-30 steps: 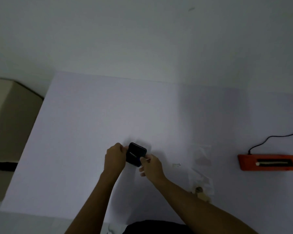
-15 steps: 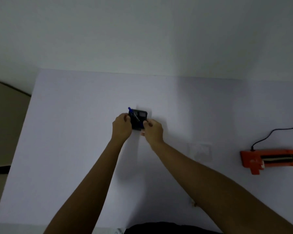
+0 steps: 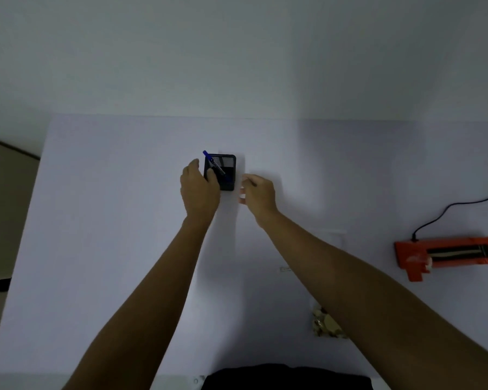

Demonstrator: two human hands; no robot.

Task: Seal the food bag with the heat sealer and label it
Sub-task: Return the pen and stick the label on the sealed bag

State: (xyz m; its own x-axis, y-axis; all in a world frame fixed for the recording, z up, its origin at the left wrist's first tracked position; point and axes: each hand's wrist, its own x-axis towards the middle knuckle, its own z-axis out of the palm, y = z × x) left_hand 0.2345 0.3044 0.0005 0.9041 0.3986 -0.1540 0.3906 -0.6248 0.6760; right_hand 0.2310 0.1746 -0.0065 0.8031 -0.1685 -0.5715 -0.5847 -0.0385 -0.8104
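Observation:
A black mesh pen holder (image 3: pixel 226 175) with a blue pen (image 3: pixel 211 161) in it stands on the white table (image 3: pixel 110 249), far of centre. My left hand (image 3: pixel 199 191) grips the holder's left side, thumb over its rim. My right hand (image 3: pixel 258 194) is just right of the holder, clear of it, with its fingers loosely curled and nothing visible in them. The orange heat sealer (image 3: pixel 448 256) lies at the right with its black cord (image 3: pixel 445 212). The food bag (image 3: pixel 326 323), clear with pale pieces inside, lies near me, partly hidden under my right forearm.
A flat clear bag (image 3: pixel 335 239) lies beside my right forearm, and a small white slip (image 3: pixel 284 268) lies near it. A white wall rises behind the table's far edge. A beige surface (image 3: pixel 3 209) lies beyond the table's left edge.
Both hands carried the pen holder away from me and set it down farther back. My right hand has come off it. The blue pen now shows in the holder.

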